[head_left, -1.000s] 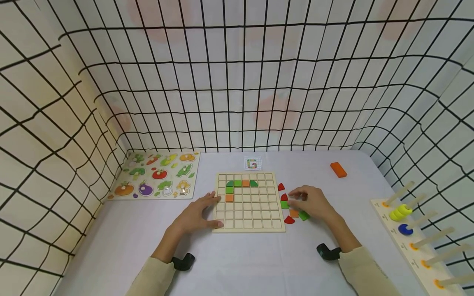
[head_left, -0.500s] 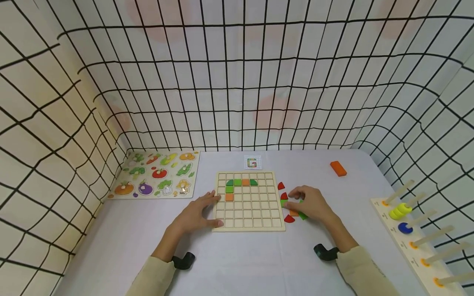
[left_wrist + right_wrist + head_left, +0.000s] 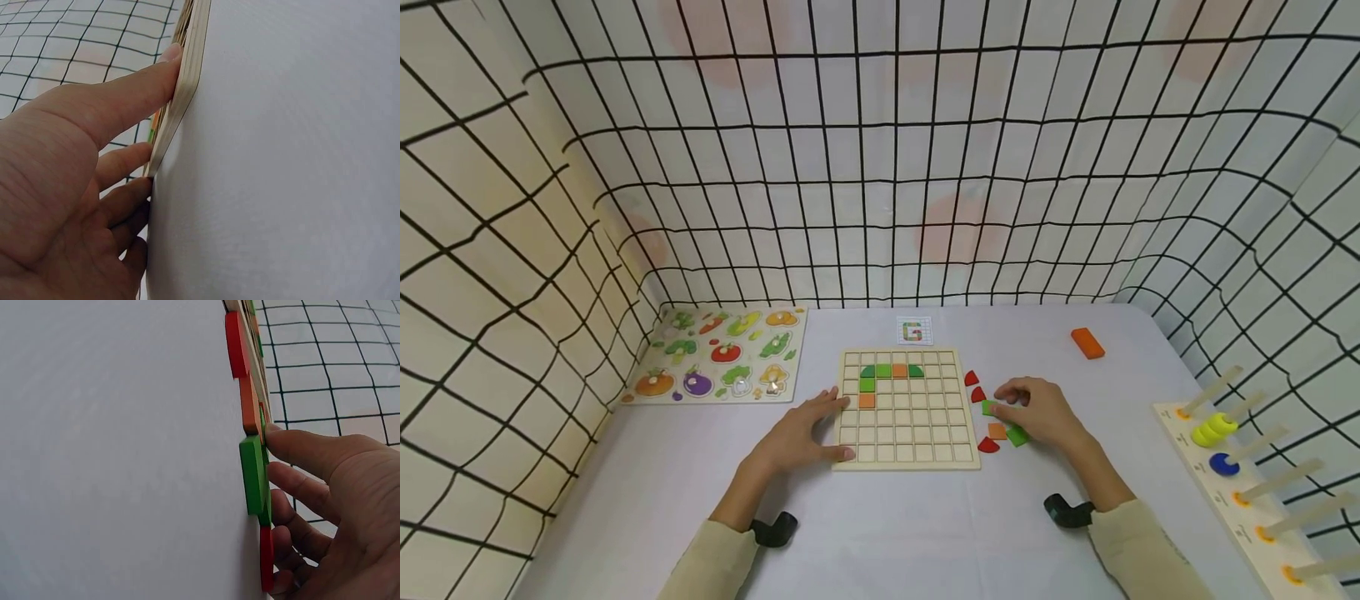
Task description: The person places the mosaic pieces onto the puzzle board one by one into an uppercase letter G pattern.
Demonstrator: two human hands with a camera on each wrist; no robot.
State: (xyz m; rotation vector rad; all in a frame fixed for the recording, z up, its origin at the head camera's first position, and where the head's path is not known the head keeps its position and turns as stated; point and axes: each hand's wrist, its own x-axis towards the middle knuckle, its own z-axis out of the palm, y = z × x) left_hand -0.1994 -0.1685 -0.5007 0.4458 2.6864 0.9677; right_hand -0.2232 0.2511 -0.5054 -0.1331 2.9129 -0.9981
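Head view: left hand (image 3: 796, 432) touches grid board (image 3: 912, 433) edge.

Your left hand (image 3: 801, 435) is resting, thumb (image 3: 128, 103) spread wide. Your right hand (image 3: 1040, 411) is holding its fingers (image 3: 306, 485) bent.

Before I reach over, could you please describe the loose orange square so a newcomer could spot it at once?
Find the wooden grid board on the white table and look just past its right edge. Among loose red wedges and green squares there, the orange square is the only orange piece visible.
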